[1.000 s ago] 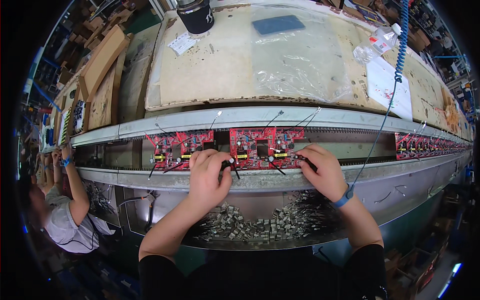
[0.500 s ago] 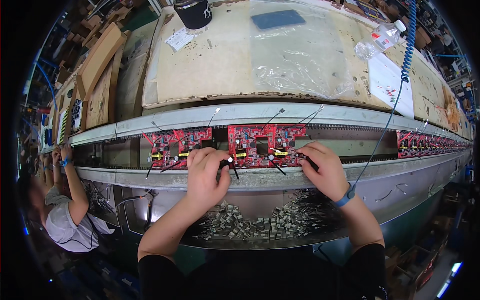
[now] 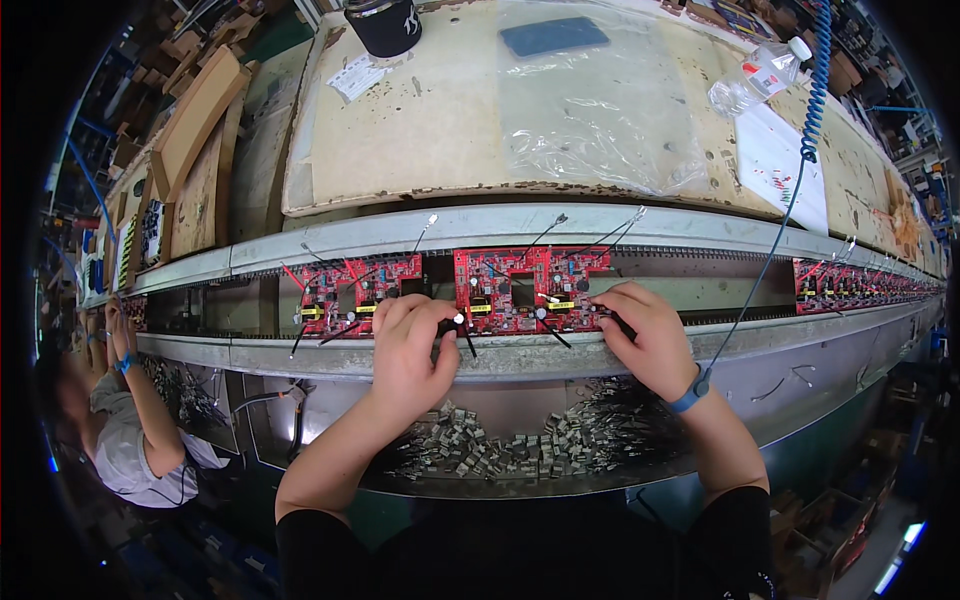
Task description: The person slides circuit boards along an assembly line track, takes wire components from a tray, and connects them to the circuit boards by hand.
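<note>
Two red circuit boards lie in the conveyor track in front of me, a left board (image 3: pixel 330 290) and a middle board (image 3: pixel 490 275) with yellow-labelled parts and black wires. My left hand (image 3: pixel 410 345) is closed between them, at the middle board's left edge. Thumb and fingers pinch a small black part with a pale round end (image 3: pixel 459 319); its exact kind is unclear. My right hand (image 3: pixel 650 335) bends its fingers at the middle board's lower right corner. Something dark shows between thumb and forefinger, too hidden to name. A blue strap (image 3: pixel 688 398) circles that wrist.
Below the track, a metal tray (image 3: pixel 330 400) holds a heap of wired metal-cased parts (image 3: pixel 520 445) and pliers (image 3: pixel 297 400). More boards (image 3: pixel 850 285) line the track rightward. A coiled blue cord (image 3: pixel 815 90) hangs at right. A co-worker (image 3: pixel 140 440) works at far left.
Both my hands stay in place on the middle board. At far left the co-worker's arm has shifted slightly.
</note>
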`<act>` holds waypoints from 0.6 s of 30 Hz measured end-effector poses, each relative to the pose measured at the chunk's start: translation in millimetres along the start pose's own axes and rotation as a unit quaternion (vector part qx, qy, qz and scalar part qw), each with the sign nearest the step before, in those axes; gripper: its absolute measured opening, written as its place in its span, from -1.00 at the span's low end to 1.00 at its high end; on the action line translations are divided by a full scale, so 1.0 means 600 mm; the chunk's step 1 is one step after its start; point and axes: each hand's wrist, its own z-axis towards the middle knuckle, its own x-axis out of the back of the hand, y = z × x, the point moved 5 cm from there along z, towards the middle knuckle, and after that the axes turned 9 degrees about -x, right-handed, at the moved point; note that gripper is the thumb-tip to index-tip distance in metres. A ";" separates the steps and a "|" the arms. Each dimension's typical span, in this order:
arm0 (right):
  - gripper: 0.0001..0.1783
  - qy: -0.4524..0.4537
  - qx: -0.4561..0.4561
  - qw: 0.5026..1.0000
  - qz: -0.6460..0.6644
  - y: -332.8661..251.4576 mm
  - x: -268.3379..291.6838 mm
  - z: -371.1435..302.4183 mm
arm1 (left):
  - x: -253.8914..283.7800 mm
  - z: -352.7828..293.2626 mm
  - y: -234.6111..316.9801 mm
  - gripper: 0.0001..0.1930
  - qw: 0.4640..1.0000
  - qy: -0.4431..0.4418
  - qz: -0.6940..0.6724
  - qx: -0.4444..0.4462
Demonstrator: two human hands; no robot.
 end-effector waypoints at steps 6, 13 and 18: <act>-0.72 0.000 0.004 1.000 0.011 -0.001 0.001 0.001 | -0.004 -0.003 -0.002 -0.67 1.000 -0.004 0.002 -0.006; -0.73 0.014 0.014 1.000 0.009 0.007 -0.001 -0.001 | -0.003 0.000 -0.001 -0.68 1.000 -0.010 0.009 0.005; -0.72 0.024 0.024 0.999 0.002 0.008 -0.003 -0.002 | -0.005 -0.003 -0.003 -0.67 1.000 -0.007 0.013 -0.001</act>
